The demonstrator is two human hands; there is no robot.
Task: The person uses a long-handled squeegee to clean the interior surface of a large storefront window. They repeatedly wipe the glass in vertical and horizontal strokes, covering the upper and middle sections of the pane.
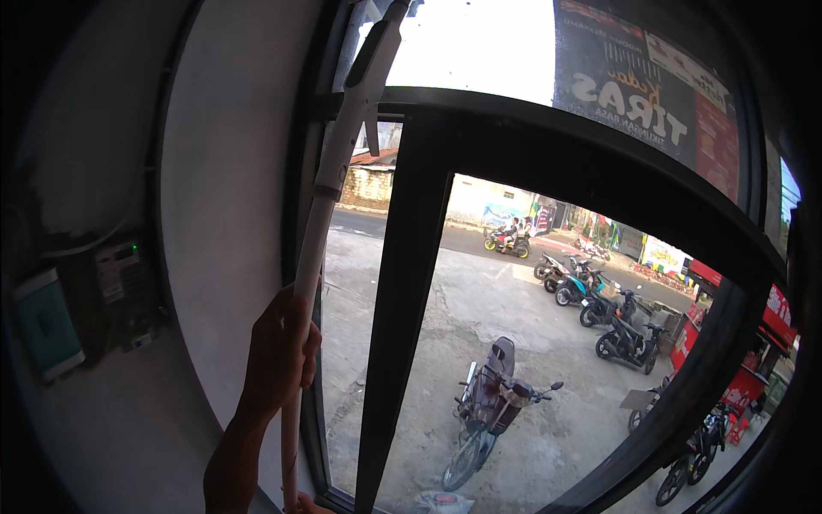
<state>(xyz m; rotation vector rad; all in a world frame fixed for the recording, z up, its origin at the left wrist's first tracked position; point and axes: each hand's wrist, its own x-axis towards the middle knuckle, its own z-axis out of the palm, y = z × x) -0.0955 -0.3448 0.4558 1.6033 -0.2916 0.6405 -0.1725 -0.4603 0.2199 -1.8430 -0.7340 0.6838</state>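
Observation:
My left hand (282, 350) is wrapped around the white pole (311, 257) of what looks like a spray mop or window-cleaning tool, left of the dark window frame. Below it, at the bottom edge, part of my right hand (309, 505) closes around the same pole's lower end. The pole leans up towards the top of the picture, where a grey and white body with a trigger lever (371, 132) sits in front of the upper glass pane (475, 45). The tool's far end lies beyond the top edge.
Black window frame bars (398, 289) cross the view, beside a pale wall edge (225, 193). On the dim left wall are a teal and white box (50, 324) and an electric meter (117, 270). Outside stand a parked motorcycle (494, 398) and several others; a banner (626, 96) covers the upper glass.

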